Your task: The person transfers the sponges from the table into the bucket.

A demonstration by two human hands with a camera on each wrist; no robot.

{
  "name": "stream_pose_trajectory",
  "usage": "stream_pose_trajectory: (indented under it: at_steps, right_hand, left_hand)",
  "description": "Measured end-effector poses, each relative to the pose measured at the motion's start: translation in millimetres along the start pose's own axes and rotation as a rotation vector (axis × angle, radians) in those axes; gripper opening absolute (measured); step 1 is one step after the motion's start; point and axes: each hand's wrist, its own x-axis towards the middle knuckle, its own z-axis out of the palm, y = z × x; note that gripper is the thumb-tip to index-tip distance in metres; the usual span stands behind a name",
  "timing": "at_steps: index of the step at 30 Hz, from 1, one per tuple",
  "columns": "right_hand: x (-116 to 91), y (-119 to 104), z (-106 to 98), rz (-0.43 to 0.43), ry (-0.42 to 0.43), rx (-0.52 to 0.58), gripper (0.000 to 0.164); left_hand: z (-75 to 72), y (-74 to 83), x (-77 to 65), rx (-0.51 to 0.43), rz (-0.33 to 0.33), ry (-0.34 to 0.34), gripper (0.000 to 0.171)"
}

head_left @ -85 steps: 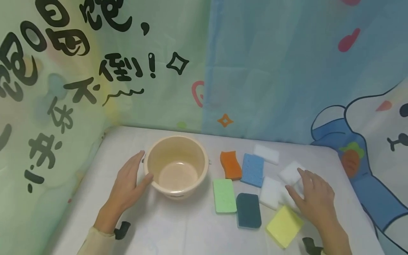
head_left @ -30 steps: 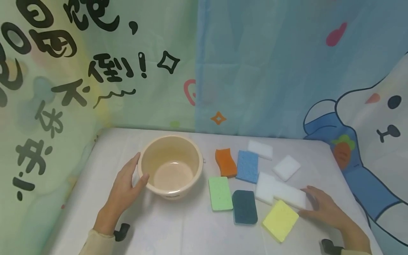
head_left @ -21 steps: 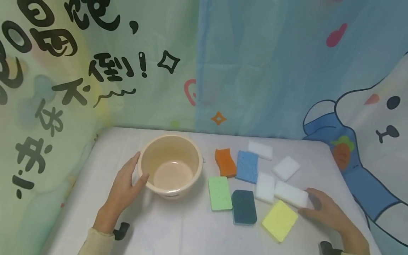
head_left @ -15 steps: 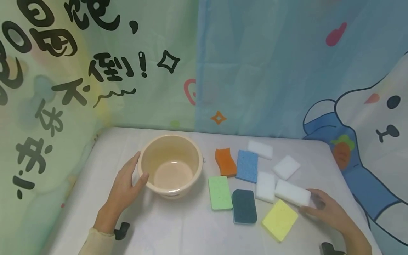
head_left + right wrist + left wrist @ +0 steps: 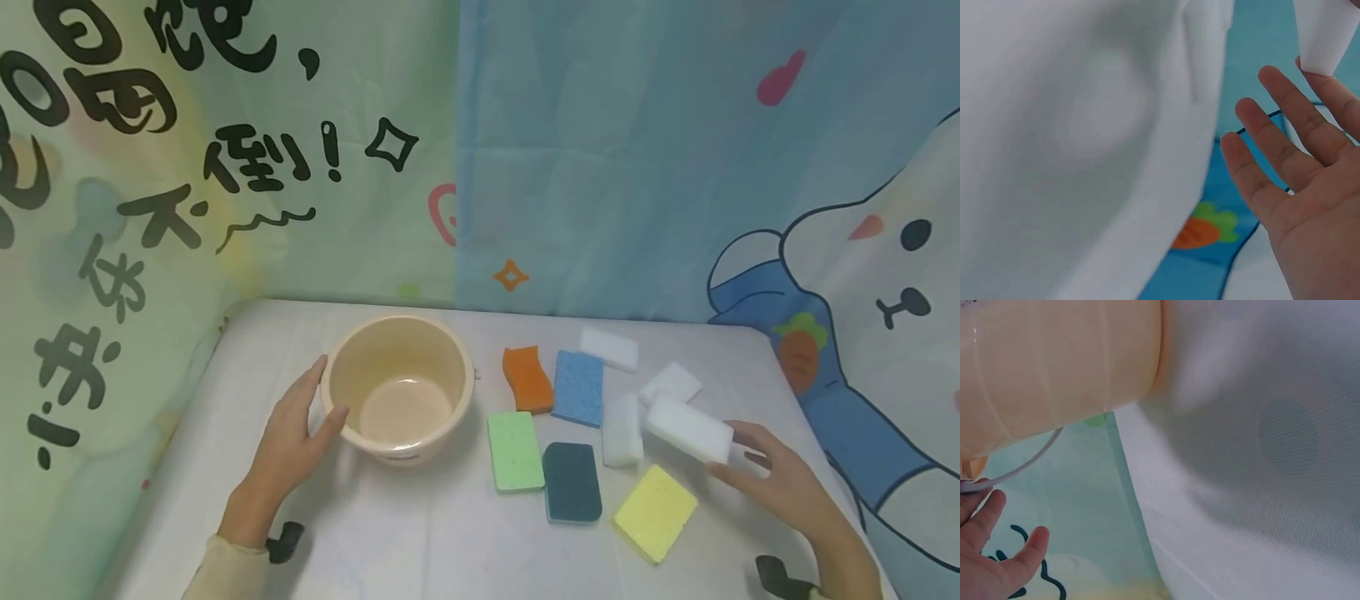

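My right hand (image 5: pixel 783 479) pinches one end of a white sponge block (image 5: pixel 688 427) between thumb and index finger. The block is raised, overlapping another white sponge (image 5: pixel 670 384) behind it. In the right wrist view the sponge's end (image 5: pixel 1325 37) shows at the top edge, with the other fingers of the hand (image 5: pixel 1310 162) stretched out. My left hand (image 5: pixel 292 446) rests at the left side of a cream bucket (image 5: pixel 401 450), its thumb at the rim. In the left wrist view that hand's fingertips are close to the bucket's thin handle (image 5: pixel 1022 467).
Near the bucket lie orange (image 5: pixel 527 380), blue (image 5: pixel 577 388), light green (image 5: pixel 515 452), dark green (image 5: pixel 572 483) and yellow (image 5: pixel 656 514) sponges. More white sponges (image 5: pixel 622 429) lie among them, one (image 5: pixel 609 349) at the back. Printed curtains stand behind the white table (image 5: pixel 375 533).
My right hand moved right and down to the white sponge's end, took hold of it and lifted it off the table. The left hand stays at the bucket. The view shifted slightly.
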Motion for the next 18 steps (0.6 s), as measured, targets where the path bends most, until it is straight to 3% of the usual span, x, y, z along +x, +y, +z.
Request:
stream_pose_trajectory:
  at_steps: [6,18]
  right_hand:
    - [1,-31,0,-0.114,0.072,-0.02,0.08]
    - [14,-89,7,-0.366,0.1,-0.017,0.068]
  left_hand:
    - [0.1,-1.9,1.8,0.003,0.012,0.0,0.07]
    - [-0.4,-1.4,1.2,0.0,-0.004,-0.013,0.07]
